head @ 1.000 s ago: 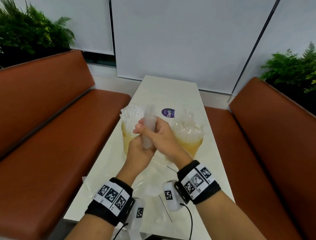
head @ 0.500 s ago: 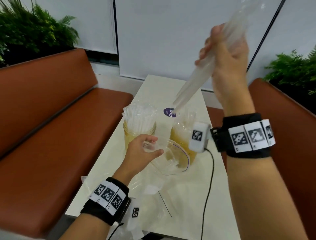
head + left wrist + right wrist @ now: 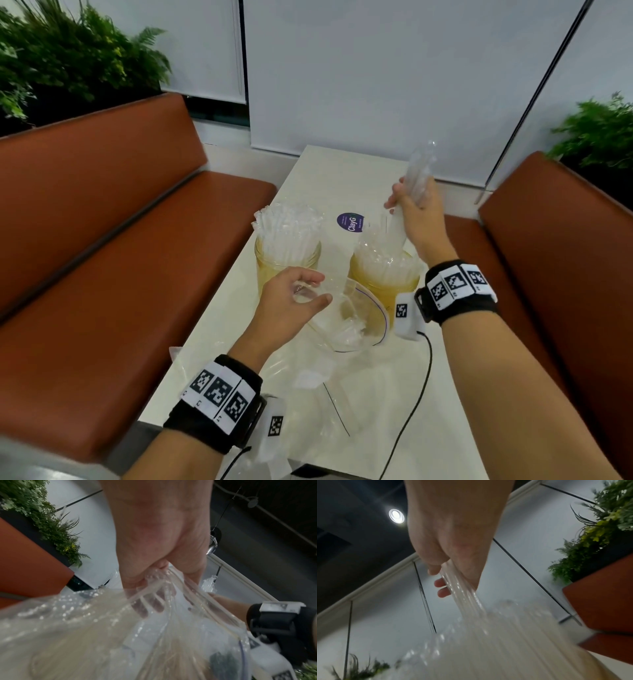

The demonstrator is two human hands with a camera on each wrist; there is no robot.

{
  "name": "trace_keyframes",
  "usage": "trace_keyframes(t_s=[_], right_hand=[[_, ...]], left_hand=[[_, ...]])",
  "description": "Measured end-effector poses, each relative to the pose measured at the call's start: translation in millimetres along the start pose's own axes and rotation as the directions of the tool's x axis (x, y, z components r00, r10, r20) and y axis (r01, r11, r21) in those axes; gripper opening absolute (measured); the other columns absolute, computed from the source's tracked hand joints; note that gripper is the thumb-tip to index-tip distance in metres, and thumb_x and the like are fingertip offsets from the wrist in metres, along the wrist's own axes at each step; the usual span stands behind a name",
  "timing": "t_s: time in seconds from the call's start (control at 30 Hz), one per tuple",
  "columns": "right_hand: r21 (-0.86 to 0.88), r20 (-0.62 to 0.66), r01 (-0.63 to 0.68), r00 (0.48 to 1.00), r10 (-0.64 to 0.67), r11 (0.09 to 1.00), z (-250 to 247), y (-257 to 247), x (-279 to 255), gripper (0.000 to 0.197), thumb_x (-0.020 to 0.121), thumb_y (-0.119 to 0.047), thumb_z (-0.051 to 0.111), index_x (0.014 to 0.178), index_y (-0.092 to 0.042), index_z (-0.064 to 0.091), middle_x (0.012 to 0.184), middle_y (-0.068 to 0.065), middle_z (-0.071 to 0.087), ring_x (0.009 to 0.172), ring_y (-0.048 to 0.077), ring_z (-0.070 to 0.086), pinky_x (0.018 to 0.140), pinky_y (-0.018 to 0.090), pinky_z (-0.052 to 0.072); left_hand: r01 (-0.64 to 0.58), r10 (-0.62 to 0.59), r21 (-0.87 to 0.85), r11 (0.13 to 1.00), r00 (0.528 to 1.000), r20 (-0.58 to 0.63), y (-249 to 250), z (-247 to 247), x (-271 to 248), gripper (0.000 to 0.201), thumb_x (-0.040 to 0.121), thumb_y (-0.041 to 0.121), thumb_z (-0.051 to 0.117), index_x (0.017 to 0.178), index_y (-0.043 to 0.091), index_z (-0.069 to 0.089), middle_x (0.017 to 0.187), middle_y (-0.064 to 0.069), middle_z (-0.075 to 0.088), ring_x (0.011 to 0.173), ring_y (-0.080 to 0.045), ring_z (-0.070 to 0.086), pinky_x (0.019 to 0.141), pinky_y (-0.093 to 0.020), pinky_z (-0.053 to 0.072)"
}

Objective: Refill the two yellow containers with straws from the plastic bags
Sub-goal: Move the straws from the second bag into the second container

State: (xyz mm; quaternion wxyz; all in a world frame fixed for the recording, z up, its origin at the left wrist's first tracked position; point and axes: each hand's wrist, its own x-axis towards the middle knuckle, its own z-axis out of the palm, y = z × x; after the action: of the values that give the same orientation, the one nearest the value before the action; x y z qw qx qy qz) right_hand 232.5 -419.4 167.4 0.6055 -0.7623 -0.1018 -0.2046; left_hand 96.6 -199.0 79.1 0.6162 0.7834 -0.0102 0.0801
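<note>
Table [image 3: 342,171]: two yellow containers, left [image 3: 274,263] packed, right [image 3: 383,277] partly filled. Bag [image 3: 342,318], limp and slippery, is pinched at its mouth by left hand [image 3: 291,301]. Straws [image 3: 411,185], light and bendy, are gripped mid-bundle by right hand [image 3: 416,212]; best held there.

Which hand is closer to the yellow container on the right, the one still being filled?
The right hand: it holds a bundle of straws just above that right container. The left hand is lower and to its left, gripping the plastic bag.
</note>
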Motion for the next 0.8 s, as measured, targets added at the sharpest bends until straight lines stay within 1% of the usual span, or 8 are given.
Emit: trace_keyframes(t_s=[0.13, 0.27, 0.33, 0.43, 0.53, 0.63, 0.73, 0.8], right_hand=[[-0.059, 0.011, -0.094, 0.995, 0.095, 0.994, -0.5, 28.6, -7.9, 0.029, 0.097, -0.029, 0.06, 0.106, -0.002, 0.065, 0.08, -0.016, 0.07, 0.093, 0.025, 0.07, 0.097, 0.049, 0.051], [-0.026, -0.034, -0.223, 0.974, 0.222, 0.975, -3.2, 30.8, -8.6, 0.012, 0.087, -0.016, 0.074, 0.098, -0.012, 0.073, 0.086, -0.012, 0.07, 0.081, 0.011, 0.066, 0.084, 0.031, 0.054], [0.018, -0.065, -0.186, 0.98, 0.187, 0.982, -4.3, 21.5, -6.1, 0.031, 0.081, -0.005, 0.077, 0.108, -0.018, 0.068, 0.096, -0.006, 0.074, 0.086, 0.005, 0.071, 0.084, 0.025, 0.058], [0.097, -0.103, -0.01, 0.995, 0.02, 0.995, -4.7, 2.4, 6.6, 0.053, 0.077, 0.005, 0.074, 0.114, -0.029, 0.056, 0.1, 0.008, 0.071, 0.086, 0.014, 0.072, 0.076, 0.025, 0.06], [0.044, -0.061, 0.136, 0.989, -0.134, 0.99, -5.4, -12.6, 26.8, 0.038, 0.084, -0.004, 0.073, 0.115, -0.024, 0.061, 0.086, 0.018, 0.064, 0.072, 0.019, 0.065, 0.066, 0.026, 0.058], [-0.155, 0.006, 0.21, 0.977, -0.212, 0.965, -3.0, -5.8, 30.6, 0.016, 0.095, -0.022, 0.067, 0.11, -0.024, 0.071, 0.084, 0.009, 0.067, 0.066, 0.015, 0.059, 0.062, 0.019, 0.053], [-0.374, 0.028, 0.149, 0.988, -0.149, 0.915, 0.1, 27.3, 8.9, 0.027, 0.1, -0.036, 0.057, 0.108, -0.016, 0.075, 0.094, 0.004, 0.074, 0.066, -0.005, 0.058, 0.068, 0.022, 0.051], [-0.488, 0.055, 0.101, 0.995, -0.085, 0.867, 0.7, 48.0, -10.5, 0.038, 0.101, -0.041, 0.054, 0.104, -0.009, 0.076, 0.097, 0.009, 0.075, 0.078, 0.009, 0.067, 0.074, 0.031, 0.053]], left_hand=[[-0.004, 0.004, -0.019, 1.0, 1.0, -0.005, 0.4, 1.5, 1.1, 0.03, 0.078, 0.02, 0.086, 0.105, 0.021, 0.073, 0.107, 0.006, 0.07, 0.094, -0.01, 0.07, 0.075, -0.004, 0.047], [0.003, -0.003, -0.036, 0.999, 1.0, -0.005, 1.0, 4.1, 2.4, 0.03, 0.078, 0.019, 0.086, 0.105, 0.02, 0.073, 0.107, 0.005, 0.071, 0.09, -0.008, 0.071, 0.072, -0.004, 0.048], [0.001, -0.002, -0.029, 1.0, 1.0, -0.007, 1.2, 4.9, 3.4, 0.029, 0.078, 0.019, 0.086, 0.104, 0.02, 0.073, 0.107, 0.006, 0.071, 0.09, -0.008, 0.07, 0.072, -0.004, 0.048], [-0.002, 0.001, -0.023, 1.0, 1.0, -0.004, 1.3, 5.7, 5.0, 0.029, 0.078, 0.02, 0.086, 0.104, 0.02, 0.073, 0.108, 0.006, 0.071, 0.091, -0.008, 0.07, 0.074, -0.005, 0.049], [0.004, -0.004, -0.012, 1.0, 1.0, -0.001, 2.7, 5.4, 5.8, 0.029, 0.079, 0.021, 0.085, 0.105, 0.021, 0.073, 0.108, 0.008, 0.07, 0.093, -0.006, 0.069, 0.071, -0.003, 0.048], [0.003, -0.003, -0.015, 1.0, 1.0, -0.007, 3.2, 5.0, 7.2, 0.028, 0.079, 0.021, 0.086, 0.105, 0.021, 0.073, 0.107, 0.008, 0.071, 0.09, -0.004, 0.069, 0.071, -0.002, 0.047], [0.003, -0.003, -0.016, 1.0, 1.0, -0.011, 2.4, 5.2, 7.8, 0.027, 0.079, 0.022, 0.086, 0.103, 0.023, 0.074, 0.107, 0.008, 0.071, 0.088, -0.002, 0.069, 0.072, -0.003, 0.048], [0.008, -0.008, -0.017, 1.0, 1.0, -0.007, 1.8, 4.9, 7.2, 0.027, 0.079, 0.022, 0.086, 0.103, 0.023, 0.073, 0.107, 0.009, 0.071, 0.087, 0.001, 0.067, 0.071, -0.002, 0.047]])
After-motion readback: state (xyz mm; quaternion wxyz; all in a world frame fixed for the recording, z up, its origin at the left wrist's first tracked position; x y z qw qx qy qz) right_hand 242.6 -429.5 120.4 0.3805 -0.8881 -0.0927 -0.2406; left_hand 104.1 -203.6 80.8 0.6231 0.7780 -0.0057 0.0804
